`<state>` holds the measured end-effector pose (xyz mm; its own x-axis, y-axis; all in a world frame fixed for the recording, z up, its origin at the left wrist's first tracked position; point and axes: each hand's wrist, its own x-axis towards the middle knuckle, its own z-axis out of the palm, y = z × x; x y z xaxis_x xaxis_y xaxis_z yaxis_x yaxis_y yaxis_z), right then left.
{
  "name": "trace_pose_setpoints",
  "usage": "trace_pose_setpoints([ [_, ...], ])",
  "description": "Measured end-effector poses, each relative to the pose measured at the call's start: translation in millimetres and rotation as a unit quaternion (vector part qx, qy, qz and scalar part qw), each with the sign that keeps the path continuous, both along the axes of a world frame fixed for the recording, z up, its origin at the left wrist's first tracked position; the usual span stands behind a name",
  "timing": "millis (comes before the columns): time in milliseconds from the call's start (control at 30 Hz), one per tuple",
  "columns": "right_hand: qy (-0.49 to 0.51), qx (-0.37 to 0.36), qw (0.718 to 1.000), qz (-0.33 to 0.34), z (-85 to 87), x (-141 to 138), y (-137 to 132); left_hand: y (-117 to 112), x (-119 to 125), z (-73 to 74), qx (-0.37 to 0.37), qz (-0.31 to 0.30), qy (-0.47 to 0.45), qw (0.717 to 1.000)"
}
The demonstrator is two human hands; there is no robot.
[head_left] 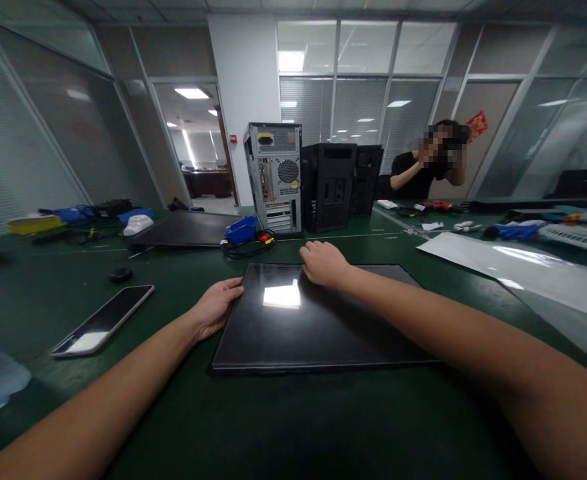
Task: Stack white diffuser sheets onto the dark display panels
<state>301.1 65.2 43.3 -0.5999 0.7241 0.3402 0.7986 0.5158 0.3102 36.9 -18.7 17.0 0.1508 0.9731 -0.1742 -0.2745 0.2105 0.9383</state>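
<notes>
A flat black glossy panel point(318, 327) lies on the green table point(273, 427) in front of me. My left hand point(217, 305) grips its left edge near the far corner, fingers curled round the rim. My right hand point(323, 262) rests on the panel's far edge, fingers bent down over it. A ceiling light reflects off the panel between the two hands.
A phone point(104, 320) lies to the left. Computer towers point(275, 177) stand at the back with a blue tool and cables point(246, 238), beside another black panel point(186, 230). A clear plastic sheet point(523, 270) lies on the right. A person in black point(418, 173) sits across the table.
</notes>
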Motion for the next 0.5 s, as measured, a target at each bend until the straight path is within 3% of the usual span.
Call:
trace_pose_setpoints([
  [233,-0.007,-0.033,0.999,0.002,-3.2,36.5,-32.1,-1.3,4.7,1.1,0.001,0.053,0.035,0.998],
  [500,0.066,-0.195,0.979,-0.005,-24.6,109.2,-55.8,-3.9,9.9,1.1,-0.012,0.083,0.062,0.995],
])
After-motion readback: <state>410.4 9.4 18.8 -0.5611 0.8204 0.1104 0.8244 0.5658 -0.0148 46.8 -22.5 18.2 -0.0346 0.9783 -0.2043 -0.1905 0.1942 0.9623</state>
